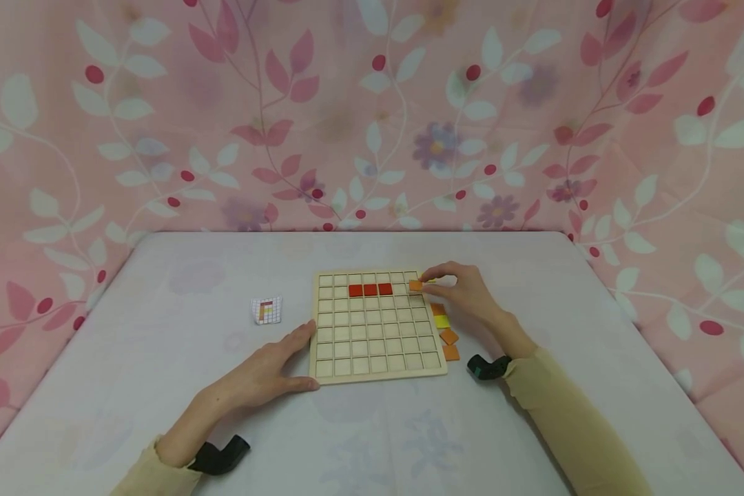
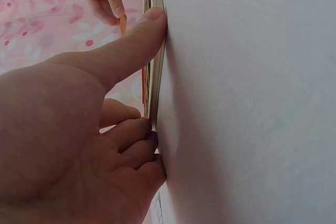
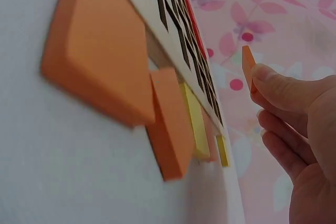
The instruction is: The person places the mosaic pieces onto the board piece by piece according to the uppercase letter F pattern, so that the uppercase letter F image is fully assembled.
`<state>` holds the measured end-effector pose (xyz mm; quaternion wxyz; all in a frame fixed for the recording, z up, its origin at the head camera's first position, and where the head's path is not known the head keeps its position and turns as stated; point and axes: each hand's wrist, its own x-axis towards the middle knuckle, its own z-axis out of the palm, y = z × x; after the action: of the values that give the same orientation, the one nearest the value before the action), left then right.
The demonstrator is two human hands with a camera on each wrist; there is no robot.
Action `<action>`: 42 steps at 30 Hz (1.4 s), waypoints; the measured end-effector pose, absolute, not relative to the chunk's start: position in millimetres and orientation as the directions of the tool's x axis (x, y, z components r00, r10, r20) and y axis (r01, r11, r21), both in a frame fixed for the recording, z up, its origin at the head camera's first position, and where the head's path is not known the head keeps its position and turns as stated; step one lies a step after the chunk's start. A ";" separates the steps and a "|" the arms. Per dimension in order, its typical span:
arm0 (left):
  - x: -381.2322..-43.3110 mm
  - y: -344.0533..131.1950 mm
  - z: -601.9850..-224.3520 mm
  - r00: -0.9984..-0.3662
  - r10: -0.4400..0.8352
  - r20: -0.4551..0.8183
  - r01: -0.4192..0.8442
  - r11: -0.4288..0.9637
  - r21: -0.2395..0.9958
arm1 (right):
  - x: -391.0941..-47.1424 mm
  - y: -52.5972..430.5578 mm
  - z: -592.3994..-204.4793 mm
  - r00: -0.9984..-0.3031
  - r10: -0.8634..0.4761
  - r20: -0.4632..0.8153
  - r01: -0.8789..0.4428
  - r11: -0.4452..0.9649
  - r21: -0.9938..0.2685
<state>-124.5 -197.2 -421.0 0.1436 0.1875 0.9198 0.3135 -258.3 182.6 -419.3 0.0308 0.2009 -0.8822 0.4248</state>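
Head cam: here's the board [image 1: 367, 367], pale wood, gridded, mid-desk [image 1: 180, 289]. L hand [image 1: 266, 365] is on it, fingers straight along the left edge, thumb spread apart from them at the near left corner. R hand [image 1: 468, 293] is up at the far right corner, thumb + index clamped on an orange tile [image 1: 415, 285], which sits over the board's right-hand side. Three red tiles [image 1: 370, 290] in a row, side by side, 2nd row from the far edge, approx. mid-width. Down the right edge, on the desk: a loose orange tile [image 1: 437, 309], a yellow tile [image 1: 441, 322] next to it, then two more orange tiles [image 1: 449, 336], the nearest by the near right corner. Off the left edge, a small printed card [image 1: 266, 310] w/ a coloured grid pattern.

L wrist cam: L hand up close, thumb tip on the board's edge, other fingertips bent against it further along. R hand shows beyond, orange tile in its pinch. Floral cloth [image 2: 31, 40] behind.

R wrist cam: good look at the pinch, thumb on one face of the orange tile, clear of the board; remaining fingers loosely curled below. Loose orange + yellow pieces line the board's edge, incl. a far yellow piece [image 3: 223, 151] standing apart from the rest.
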 end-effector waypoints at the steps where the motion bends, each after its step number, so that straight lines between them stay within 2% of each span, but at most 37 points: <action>1: -124.5 -197.4 -421.1 -0.889 0.434 -0.147 0.254 0.733 0.631 | -258.4 177.8 -418.7 -0.916 -0.333 0.224 -0.382 0.551 -0.742; 10: -124.4 -197.0 -420.6 -0.888 0.437 -0.143 0.256 0.728 0.637 | -255.9 136.8 -414.3 -0.902 -0.369 0.221 -0.394 0.502 -0.770; 17: -123.6 -194.5 -419.1 -0.891 0.428 -0.149 0.247 0.735 0.631 | -256.2 112.5 -414.5 -0.854 -0.430 0.293 -0.494 0.490 -0.718; 25: -123.2 -193.2 -418.3 -0.895 0.418 -0.158 0.235 0.741 0.629 | -251.6 86.5 -414.8 -0.829 -0.457 0.322 -0.536 0.486 -0.691; 34: -122.4 -194.0 -419.8 -0.894 0.418 -0.159 0.236 0.742 0.628 | -241.4 77.3 -430.1 -0.849 -0.476 0.228 -0.477 0.507 -0.717; 42: -123.0 -195.2 -420.8 -0.891 0.428 -0.155 0.244 0.736 0.632 | -239.5 75.3 -436.8 -0.847 -0.450 0.282 -0.510 0.539 -0.671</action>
<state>-123.0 -195.2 -420.8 0.1464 0.1824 0.9200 0.3145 -239.5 75.3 -436.8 0.0377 0.2739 -0.8763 0.3945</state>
